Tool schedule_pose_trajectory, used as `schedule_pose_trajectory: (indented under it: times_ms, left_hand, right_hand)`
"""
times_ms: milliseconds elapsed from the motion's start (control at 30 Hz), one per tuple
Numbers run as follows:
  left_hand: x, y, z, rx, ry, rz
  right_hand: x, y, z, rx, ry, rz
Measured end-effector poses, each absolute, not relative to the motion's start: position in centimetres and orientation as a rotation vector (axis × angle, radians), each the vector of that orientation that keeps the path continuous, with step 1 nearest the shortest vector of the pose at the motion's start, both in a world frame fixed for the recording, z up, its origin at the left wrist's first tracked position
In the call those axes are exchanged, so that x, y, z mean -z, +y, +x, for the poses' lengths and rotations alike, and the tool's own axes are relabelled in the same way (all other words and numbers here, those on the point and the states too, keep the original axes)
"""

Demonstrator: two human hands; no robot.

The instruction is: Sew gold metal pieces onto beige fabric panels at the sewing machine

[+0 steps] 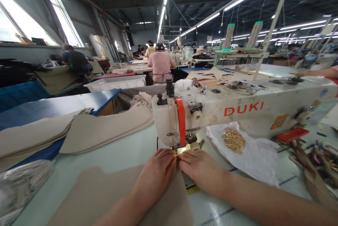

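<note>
A large beige fabric piece (113,194) lies on the pale green table and runs up to the needle area of a white sewing machine (213,104). Close to the needle, my left hand (158,169) has its fingers closed on the fabric's edge. My right hand (199,166) pinches the same edge just to the right, its fingertips almost meeting those of the left. The machine's lamp lights the spot, but my fingers hide the needle and the edge itself. An orange-red guard (180,122) stands upright on the machine head above my hands.
Stacked beige pieces (108,127) lie at the left, beside a clear plastic bag (23,183). Small gold metal parts (233,140) sit on a white cloth (257,162) behind my right forearm. Thread cones (228,37) stand behind the machine. A person in pink (160,63) sits ahead.
</note>
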State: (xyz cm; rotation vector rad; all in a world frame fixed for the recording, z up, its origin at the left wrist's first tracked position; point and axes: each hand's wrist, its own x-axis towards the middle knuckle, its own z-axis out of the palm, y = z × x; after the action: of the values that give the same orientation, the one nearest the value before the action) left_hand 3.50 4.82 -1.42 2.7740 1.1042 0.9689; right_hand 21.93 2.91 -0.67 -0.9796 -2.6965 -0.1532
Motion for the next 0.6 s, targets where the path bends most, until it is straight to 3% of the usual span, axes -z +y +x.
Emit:
schedule_pose_trajectory:
  times_ms: [600]
  left_hand:
    - [1.20, 4.95, 3.34, -0.989, 1.101, 2.789]
  right_hand:
    - [1.14, 3.03, 21.70, 0.184, -2.654, -1.002]
